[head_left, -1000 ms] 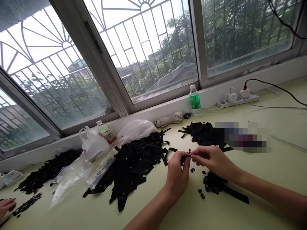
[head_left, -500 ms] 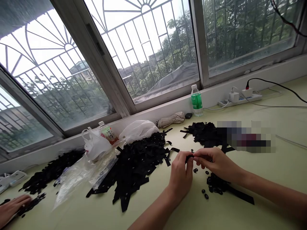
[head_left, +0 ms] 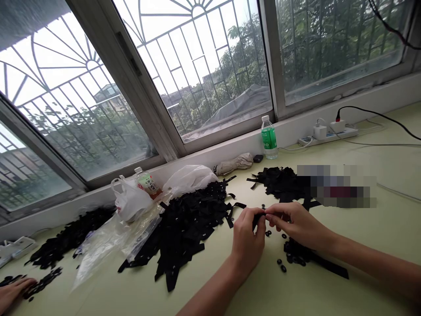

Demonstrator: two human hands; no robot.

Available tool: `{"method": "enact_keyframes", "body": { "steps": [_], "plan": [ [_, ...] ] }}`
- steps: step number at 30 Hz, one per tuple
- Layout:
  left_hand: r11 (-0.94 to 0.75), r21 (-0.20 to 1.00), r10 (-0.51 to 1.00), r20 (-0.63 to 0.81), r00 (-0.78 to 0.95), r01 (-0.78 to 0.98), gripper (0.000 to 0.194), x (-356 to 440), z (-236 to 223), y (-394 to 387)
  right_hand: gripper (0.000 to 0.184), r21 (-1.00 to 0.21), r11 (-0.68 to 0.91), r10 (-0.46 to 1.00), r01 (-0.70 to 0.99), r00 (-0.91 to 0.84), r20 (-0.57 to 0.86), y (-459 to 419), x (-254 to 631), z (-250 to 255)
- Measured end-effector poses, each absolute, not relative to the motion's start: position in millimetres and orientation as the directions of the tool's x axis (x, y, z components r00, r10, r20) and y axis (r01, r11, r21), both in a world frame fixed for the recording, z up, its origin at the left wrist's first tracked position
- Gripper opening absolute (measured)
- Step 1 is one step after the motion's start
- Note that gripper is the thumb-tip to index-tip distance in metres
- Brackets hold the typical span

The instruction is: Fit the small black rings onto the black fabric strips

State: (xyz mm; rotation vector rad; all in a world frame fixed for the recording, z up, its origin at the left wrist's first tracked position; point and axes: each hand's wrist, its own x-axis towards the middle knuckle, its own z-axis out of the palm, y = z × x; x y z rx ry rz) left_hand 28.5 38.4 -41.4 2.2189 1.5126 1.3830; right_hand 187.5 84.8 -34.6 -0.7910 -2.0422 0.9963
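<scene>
My left hand (head_left: 247, 237) is closed, pinching a short black strip (head_left: 258, 218) between thumb and fingers. My right hand (head_left: 296, 223) meets it at the strip's end with thumb and forefinger pressed together; whatever sits between those fingertips is too small to make out. Below my right hand lies a cluster of small black rings (head_left: 299, 258), with one longer black strip (head_left: 331, 267) reaching out to the right. Several loose rings are scattered on the table between and under my hands.
A big heap of black strips (head_left: 187, 219) lies left of my hands, another heap (head_left: 279, 183) beyond them. Plastic bags (head_left: 131, 204), a green-labelled bottle (head_left: 269, 139) and a power strip (head_left: 329, 137) line the window side. Another person's hand (head_left: 15, 293) touches small black pieces at far left.
My hands stay together at the strip with hardly any movement. The other person's hand at far left has shifted slightly left and down.
</scene>
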Motion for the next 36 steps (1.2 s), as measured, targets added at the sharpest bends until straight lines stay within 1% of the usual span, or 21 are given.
{"method": "enact_keyframes", "body": {
  "steps": [6, 13, 20, 24, 31, 36],
  "plan": [
    [-0.505, 0.543, 0.770, 0.635, 0.066, 0.671, 0.012, 26.9, -44.5, 40.2, 0.029, -0.859, 0.483, 0.769, 0.171, -0.552, 0.322, 85.4, 187.1, -35.3],
    [-0.475, 0.564, 0.767, 0.641, 0.004, 0.676, 0.016, 25.6, -46.0, 40.2, 0.031, -0.863, 0.467, 0.782, 0.194, -0.546, 0.301, 85.3, 187.2, -34.7],
    [-0.483, 0.560, 0.761, 0.649, 0.006, 0.674, 0.017, 26.8, -44.8, 39.3, 0.029, -0.867, 0.470, 0.776, 0.166, -0.545, 0.317, 83.8, 187.2, -32.6],
    [-0.472, 0.569, 0.758, 0.652, -0.019, 0.674, 0.018, 27.5, -44.7, 38.5, 0.030, -0.862, 0.474, 0.779, 0.182, -0.543, 0.313, 82.9, 187.1, -31.6],
    [-0.495, 0.543, 0.760, 0.649, 0.036, 0.678, 0.010, 27.8, -44.1, 39.1, 0.027, -0.862, 0.473, 0.783, 0.180, -0.535, 0.318, 81.6, 186.4, -32.0],
    [-0.478, 0.550, 0.766, 0.643, 0.019, 0.685, 0.007, 28.7, -42.2, 38.4, 0.026, -0.829, 0.513, 0.783, 0.223, -0.516, 0.347, 81.0, 186.0, -30.3]
  ]
}}
